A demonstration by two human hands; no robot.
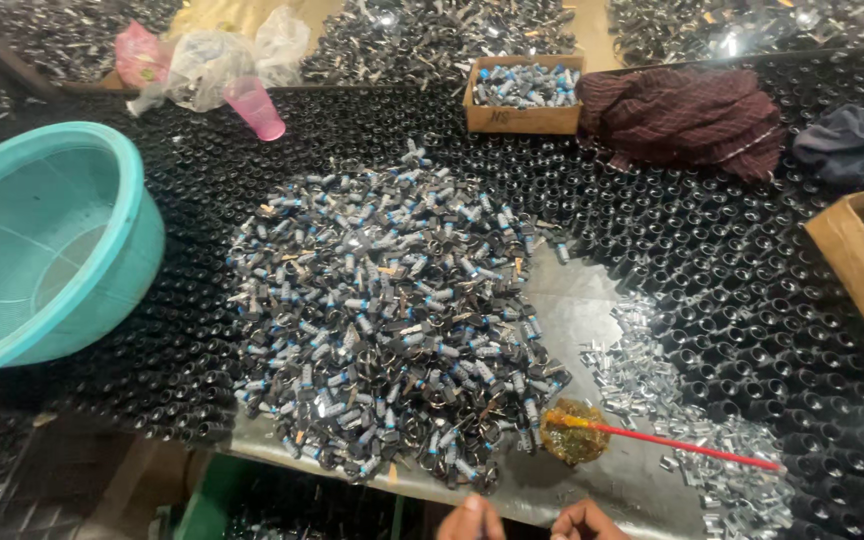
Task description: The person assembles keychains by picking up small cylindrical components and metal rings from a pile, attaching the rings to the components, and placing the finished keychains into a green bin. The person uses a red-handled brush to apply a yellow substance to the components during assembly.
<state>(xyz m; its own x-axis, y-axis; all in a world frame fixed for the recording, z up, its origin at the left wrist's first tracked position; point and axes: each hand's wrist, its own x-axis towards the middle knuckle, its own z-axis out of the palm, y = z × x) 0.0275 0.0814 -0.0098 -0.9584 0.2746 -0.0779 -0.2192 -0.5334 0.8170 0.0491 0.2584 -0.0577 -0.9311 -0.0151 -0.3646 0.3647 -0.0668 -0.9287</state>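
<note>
Only the tops of the two hands show at the bottom edge, the left hand [470, 520] and the right hand [584, 522] side by side with a small gap between them; neither is seen holding anything, and whether the fingers are open or curled I cannot tell, since the frame cuts them off. Just above them, on the grey surface [572, 300], lies a small amber dish [572, 431] with a red stick [687, 447] resting in it and pointing right. Left of the dish and nearest the left hand spreads a big heap [392, 320] of small parts, black with blue and silver bits. Right of the dish lies a scatter of shiny metal clips [652, 385]. Rows of upright black caps [732, 260] ring the heap on the left, back and right. A teal basin [42, 240] sits tilted at the far left. Behind the heap stand a pink cup [255, 107] and crumpled plastic bags [207, 65], a cardboard box [524, 95] of blue-tipped parts, a maroon cloth [687, 115] and a dark cloth [852, 145]. Another box [857, 255] sits at the right edge. More metal parts, perhaps, pile up along the back.
</note>
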